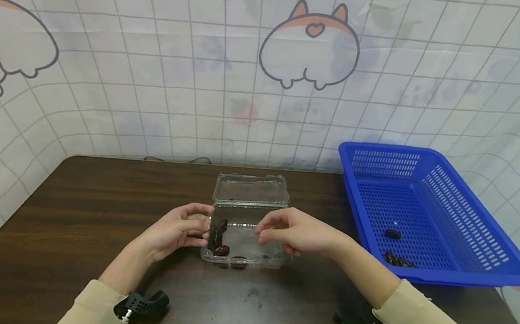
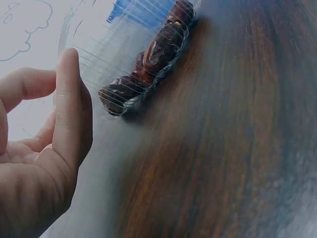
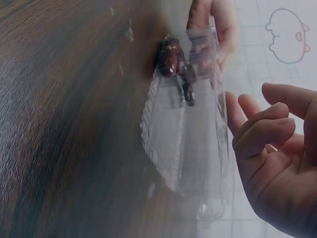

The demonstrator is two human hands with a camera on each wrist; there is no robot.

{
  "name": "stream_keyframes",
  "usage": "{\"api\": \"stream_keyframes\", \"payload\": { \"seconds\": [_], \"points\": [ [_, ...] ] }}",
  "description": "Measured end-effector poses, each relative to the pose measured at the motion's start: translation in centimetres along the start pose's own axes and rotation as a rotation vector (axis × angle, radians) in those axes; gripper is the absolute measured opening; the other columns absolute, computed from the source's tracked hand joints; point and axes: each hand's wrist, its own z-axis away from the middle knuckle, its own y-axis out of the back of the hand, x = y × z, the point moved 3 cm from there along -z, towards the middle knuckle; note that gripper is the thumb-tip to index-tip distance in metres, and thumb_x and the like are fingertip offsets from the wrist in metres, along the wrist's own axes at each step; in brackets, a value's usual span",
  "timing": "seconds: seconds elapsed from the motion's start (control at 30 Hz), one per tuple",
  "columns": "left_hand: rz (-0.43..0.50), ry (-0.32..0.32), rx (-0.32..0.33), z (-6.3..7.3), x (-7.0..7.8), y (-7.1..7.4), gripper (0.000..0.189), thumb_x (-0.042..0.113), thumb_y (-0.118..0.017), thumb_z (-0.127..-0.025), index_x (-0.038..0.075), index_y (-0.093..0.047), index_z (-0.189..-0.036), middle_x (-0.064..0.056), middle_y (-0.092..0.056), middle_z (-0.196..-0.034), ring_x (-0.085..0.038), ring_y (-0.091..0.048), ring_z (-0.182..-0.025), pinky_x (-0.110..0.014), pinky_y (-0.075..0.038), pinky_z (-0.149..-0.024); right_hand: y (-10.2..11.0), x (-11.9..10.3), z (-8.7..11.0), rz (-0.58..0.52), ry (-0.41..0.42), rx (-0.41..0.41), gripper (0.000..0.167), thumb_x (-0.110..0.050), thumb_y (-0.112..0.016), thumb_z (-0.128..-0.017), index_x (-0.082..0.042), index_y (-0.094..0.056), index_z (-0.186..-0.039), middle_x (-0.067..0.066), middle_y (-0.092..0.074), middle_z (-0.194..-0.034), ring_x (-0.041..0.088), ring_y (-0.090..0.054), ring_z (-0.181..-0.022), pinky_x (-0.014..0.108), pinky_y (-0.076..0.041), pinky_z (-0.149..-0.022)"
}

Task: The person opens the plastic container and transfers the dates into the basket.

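A clear plastic clamshell box (image 1: 248, 241) stands on the table with its lid (image 1: 252, 190) folded back. Several dark dates (image 1: 221, 250) lie mostly along its left side and near front edge; the left wrist view shows these dates (image 2: 163, 47) through the wall. My left hand (image 1: 181, 229) touches the box's left side with its fingertips, fingers outside the wall. Over the right part of the box hovers my right hand (image 1: 295, 230), fingers loosely bent. Nothing shows between the right hand's fingers (image 3: 262, 136) in the right wrist view.
To the right sits a blue perforated basket (image 1: 360, 199) with several dates (image 1: 397, 259) near its front corner and a single date (image 1: 392, 234) behind them. A wall covered in gridded, patterned sheeting (image 1: 175, 88) rises behind the brown wooden table (image 1: 79, 224).
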Motion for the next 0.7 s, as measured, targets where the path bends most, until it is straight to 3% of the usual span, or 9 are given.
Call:
{"api": "stream_keyframes", "payload": {
  "seconds": [0.17,0.53,0.7],
  "points": [
    [0.016,0.000,-0.002,0.1,0.0,-0.1,0.055,0.003,-0.060,-0.102,-0.004,-0.035,-0.150,-0.006,-0.060,-0.099,-0.015,-0.065,-0.082,-0.033,-0.061,-0.080,-0.7,0.0,-1.1,0.011,0.007,-0.019,0.027,-0.019,-0.063,-0.104,-0.002,-0.068,-0.124,0.017,-0.070,-0.110,0.013,-0.043,-0.051,0.030,-0.039,-0.048],
    [0.022,0.002,0.000,0.0,0.0,0.0,0.054,0.002,-0.060,-0.102,-0.004,-0.036,-0.150,-0.005,-0.060,-0.099,-0.016,-0.065,-0.081,-0.033,-0.061,-0.079,-2.1,-0.2,-2.8,0.101,0.004,-0.072,0.024,-0.012,-0.065,-0.101,0.004,-0.069,-0.118,0.016,-0.070,-0.086,0.010,-0.048,-0.049,0.023,-0.042,-0.046],
    [0.017,0.002,0.001,0.0,0.1,-0.1,0.054,0.003,-0.060,-0.102,-0.004,-0.036,-0.150,-0.006,-0.060,-0.099,-0.016,-0.065,-0.082,-0.033,-0.061,-0.080,-2.3,0.0,-3.3,0.139,-0.022,-0.075,0.021,-0.013,-0.066,-0.101,0.002,-0.071,-0.115,0.014,-0.072,-0.088,0.010,-0.049,-0.049,0.022,-0.042,-0.045]
  ]
}}
